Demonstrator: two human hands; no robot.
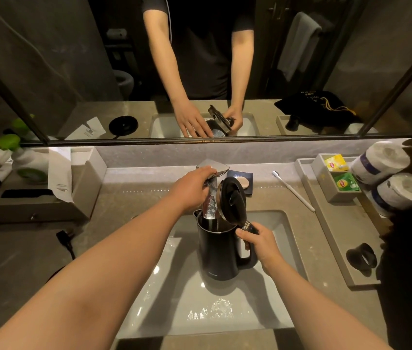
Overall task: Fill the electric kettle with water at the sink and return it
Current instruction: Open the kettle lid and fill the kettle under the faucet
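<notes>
Black kettle (218, 251), lid (232, 198) tipped up, held over the sink (275, 223) beneath the tap (213, 169); water falls into its mouth. Right hand (260, 245) grip wrapped tight around the handle; left hand (193, 186) grip curled over the tap.

Black kettle (218, 251) upright over sink (283, 226), lid (232, 198) open, water (210, 205) entering.

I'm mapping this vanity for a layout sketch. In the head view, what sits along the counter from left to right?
Green-capped bottle → folded paper card → faucet → soap dish → toothbrush → tea bag box → toilet paper rolls.
</notes>
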